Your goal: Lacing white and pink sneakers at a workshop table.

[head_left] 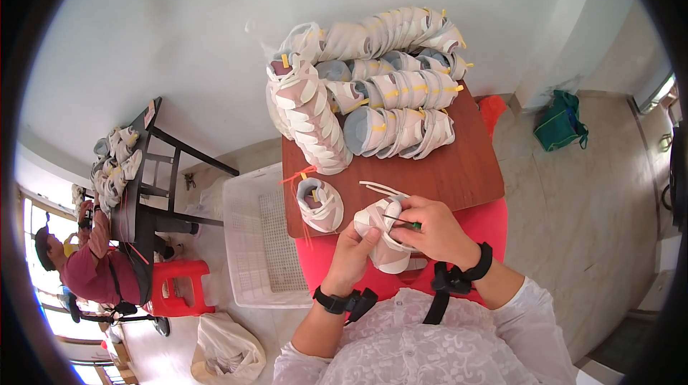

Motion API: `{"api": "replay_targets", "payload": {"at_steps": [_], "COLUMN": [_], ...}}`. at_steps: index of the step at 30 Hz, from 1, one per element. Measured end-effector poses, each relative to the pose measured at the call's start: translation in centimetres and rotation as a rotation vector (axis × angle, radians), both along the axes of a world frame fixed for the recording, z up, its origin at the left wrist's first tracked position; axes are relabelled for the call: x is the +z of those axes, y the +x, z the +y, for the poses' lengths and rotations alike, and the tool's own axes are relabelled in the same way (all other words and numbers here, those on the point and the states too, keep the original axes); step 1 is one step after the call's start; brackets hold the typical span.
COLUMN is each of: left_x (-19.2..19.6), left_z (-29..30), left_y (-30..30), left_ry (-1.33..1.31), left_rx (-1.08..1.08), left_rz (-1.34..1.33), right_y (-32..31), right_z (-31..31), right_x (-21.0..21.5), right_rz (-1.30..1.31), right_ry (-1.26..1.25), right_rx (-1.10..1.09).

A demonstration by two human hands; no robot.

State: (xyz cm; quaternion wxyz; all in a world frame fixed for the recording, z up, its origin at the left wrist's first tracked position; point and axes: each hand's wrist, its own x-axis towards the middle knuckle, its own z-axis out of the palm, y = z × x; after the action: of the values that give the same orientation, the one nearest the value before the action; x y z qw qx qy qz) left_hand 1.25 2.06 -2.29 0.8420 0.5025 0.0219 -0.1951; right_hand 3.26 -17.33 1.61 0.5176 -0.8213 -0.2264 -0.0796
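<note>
1. Head view looks down on a person seated at a small brown tabletop (459,170), with both forearms coming in from the lower edge.
2. Left hand (356,246) is closed around the near side of a white and pink shoe (383,231), holding it just above the tabletop's near edge.
3. Right hand (432,227) is pinched narrow on a thin dark tool with a green grip (403,223), its tip against the top of the same shoe.
4. White laces (381,187) trail from the shoe onto the tabletop.
5. A second shoe (320,203) stands just left of the held one, with an orange tie at its top.
6. Rows of matching shoes (373,91) are stacked across the far half of the tabletop, many with yellow tags.
7. A white plastic crate (247,234) sits on the floor left of the tabletop.
8. Another person (86,267) sits at a dark table at far left, beside a red stool (179,286).
9. A green bag (560,122) lies on the floor by the wall at right.
</note>
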Motion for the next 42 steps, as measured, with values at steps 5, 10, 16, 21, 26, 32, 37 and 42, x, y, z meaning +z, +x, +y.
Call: {"api": "replay_targets", "payload": {"at_steps": [5, 10, 16, 21, 26, 32, 37, 42], "left_x": [-0.5, -0.3, -0.8, -1.1, -0.8, -1.3, -0.8, -0.8], "left_z": [-0.5, -1.0, -1.5, -1.7, -1.6, -1.8, -1.8, -2.0], "left_y": [-0.3, -0.5, -0.6, -0.8, -0.9, -0.5, 0.1, 0.4], "left_ry": [-0.043, -0.088, -0.119, -0.123, -0.075, -0.073, -0.077, -0.032], "left_rx": [0.054, 0.055, 0.082, 0.069, 0.056, 0.048, -0.001, 0.000], "left_rz": [0.020, 0.088, 0.117, 0.104, 0.070, 0.052, 0.026, 0.053], "right_y": [0.0, -0.1, -0.7, -0.7, -1.1, -1.1, -1.0, -0.8], "right_z": [0.3, 0.1, 1.0, 0.8, 0.6, 0.0, -0.2, -0.4], "right_x": [0.6, -0.5, -0.4, -1.7, -1.8, -1.6, -1.6, -1.6], "right_rz": [0.273, 0.265, 0.247, 0.238, 0.167, 0.234, 0.260, 0.309], "right_ry": [-0.039, -0.023, -0.060, -0.071, -0.071, -0.029, 0.112, 0.059], "right_rx": [0.015, -0.003, -0.121, -0.168, -0.203, -0.170, -0.100, -0.104]}}
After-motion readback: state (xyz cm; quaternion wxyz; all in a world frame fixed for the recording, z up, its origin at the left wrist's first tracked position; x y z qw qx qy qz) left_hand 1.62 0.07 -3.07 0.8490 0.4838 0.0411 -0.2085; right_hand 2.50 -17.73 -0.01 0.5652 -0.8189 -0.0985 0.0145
